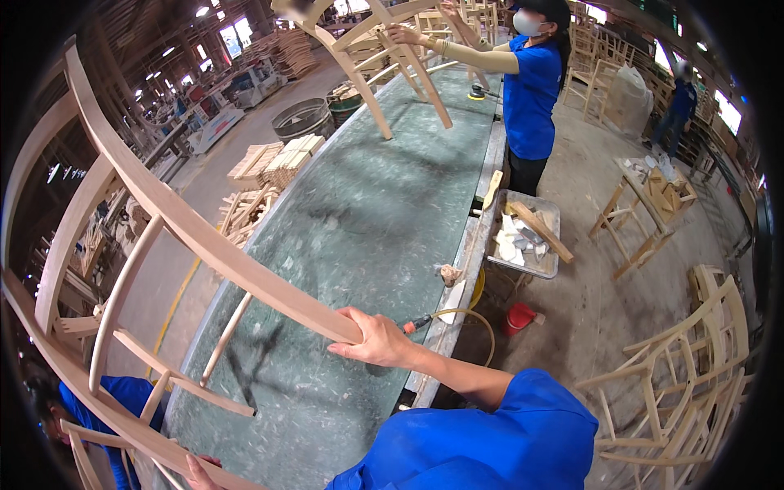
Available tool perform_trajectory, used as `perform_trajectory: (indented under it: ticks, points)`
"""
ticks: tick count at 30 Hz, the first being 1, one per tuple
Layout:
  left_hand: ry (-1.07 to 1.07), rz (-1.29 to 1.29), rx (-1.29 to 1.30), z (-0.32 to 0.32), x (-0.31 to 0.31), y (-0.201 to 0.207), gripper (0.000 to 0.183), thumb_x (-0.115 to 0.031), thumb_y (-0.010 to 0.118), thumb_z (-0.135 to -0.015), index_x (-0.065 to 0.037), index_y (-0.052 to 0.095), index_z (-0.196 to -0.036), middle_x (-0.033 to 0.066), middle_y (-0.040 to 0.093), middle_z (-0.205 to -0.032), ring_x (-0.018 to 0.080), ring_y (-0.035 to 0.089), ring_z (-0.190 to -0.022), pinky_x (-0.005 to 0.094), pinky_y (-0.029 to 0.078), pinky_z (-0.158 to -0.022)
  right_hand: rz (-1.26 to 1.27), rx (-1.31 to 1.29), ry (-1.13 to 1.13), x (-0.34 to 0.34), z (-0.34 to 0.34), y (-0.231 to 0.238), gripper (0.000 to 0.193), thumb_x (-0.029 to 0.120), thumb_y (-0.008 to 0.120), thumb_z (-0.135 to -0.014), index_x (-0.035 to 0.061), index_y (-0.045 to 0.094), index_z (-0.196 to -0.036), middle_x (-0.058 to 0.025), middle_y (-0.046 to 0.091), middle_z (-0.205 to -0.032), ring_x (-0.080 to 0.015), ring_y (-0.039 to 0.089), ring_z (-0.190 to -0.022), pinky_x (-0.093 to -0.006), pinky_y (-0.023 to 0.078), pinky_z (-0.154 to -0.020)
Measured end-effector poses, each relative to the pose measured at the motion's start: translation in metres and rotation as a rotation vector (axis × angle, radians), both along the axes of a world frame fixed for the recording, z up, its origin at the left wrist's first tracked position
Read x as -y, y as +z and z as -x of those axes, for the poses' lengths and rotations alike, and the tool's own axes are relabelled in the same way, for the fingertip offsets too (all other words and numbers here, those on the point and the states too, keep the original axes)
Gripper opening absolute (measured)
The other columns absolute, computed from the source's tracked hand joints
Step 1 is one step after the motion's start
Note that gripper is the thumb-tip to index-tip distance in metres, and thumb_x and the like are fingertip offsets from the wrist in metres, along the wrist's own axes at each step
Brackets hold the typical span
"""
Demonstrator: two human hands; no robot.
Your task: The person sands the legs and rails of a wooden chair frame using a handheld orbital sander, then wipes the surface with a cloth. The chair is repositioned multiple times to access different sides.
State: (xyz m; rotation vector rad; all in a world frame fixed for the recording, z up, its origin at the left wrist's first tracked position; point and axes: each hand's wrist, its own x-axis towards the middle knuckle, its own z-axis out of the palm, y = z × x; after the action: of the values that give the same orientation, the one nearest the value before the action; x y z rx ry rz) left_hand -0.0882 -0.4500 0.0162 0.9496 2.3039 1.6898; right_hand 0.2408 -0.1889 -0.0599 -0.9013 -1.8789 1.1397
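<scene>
An unpainted wooden chair frame point(214, 247) with long curved legs and thin round rungs fills the left side, tilted over the green-topped workbench point(359, 208). My right hand point(374, 339) is closed round the end of its upper leg, thumb underneath. At the lower edge my left hand point(200, 474) shows only in part, its fingers wrapped over the lower leg of the same chair. Close to my right wrist an air hose fitting with an orange-red collar point(415, 325) lies at the bench edge.
Across the bench a co-worker point(535, 98) handles another chair frame point(400, 57). A tray of scraps point(543, 249) stands at the bench's right side. Stacked chair frames point(678, 376) are on the right floor. Another person in blue point(114, 408) bends at lower left. Wood piles point(286, 159) lie beyond the bench.
</scene>
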Motion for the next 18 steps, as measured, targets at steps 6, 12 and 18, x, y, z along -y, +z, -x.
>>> perform_trajectory:
  ticks: [6,12,18]
  points:
    - [0.080,0.292,-0.018,-0.048,0.021,-0.014,0.053,-0.035,0.031,-0.105,-0.003,0.030,-0.147,0.0146,0.046,-0.141,0.0228,0.042,-0.130,0.0309,0.030,-0.112,0.047,-0.008,0.019,-0.005,0.006,0.010,0.063,0.043,0.074,-0.080,0.0034,0.050,-0.124,-0.0174,0.068,-0.099,-0.0311,0.068,-0.093,-0.0381,0.051,-0.082]
    - [0.222,-0.147,0.242,-0.062,0.011,-0.040,0.058,-0.051,0.062,-0.088,-0.004,0.052,-0.121,-0.0008,0.046,-0.069,0.0073,0.048,-0.060,0.0220,0.041,-0.057,0.031,-0.020,0.028,-0.012,0.015,0.019,0.065,0.044,0.072,-0.080,0.0027,0.049,-0.124,-0.0189,0.068,-0.092,-0.0328,0.068,-0.085,-0.0398,0.051,-0.076]
    - [0.235,-0.149,0.254,-0.052,0.013,-0.043,0.060,-0.058,0.047,-0.094,-0.005,0.052,-0.122,-0.0010,0.045,-0.064,0.0053,0.046,-0.053,0.0183,0.038,-0.045,0.087,-0.007,0.027,-0.015,0.016,0.034,0.065,0.041,0.075,-0.078,0.0018,0.051,-0.124,-0.0174,0.068,-0.093,-0.0264,0.068,-0.087,-0.0352,0.051,-0.076]
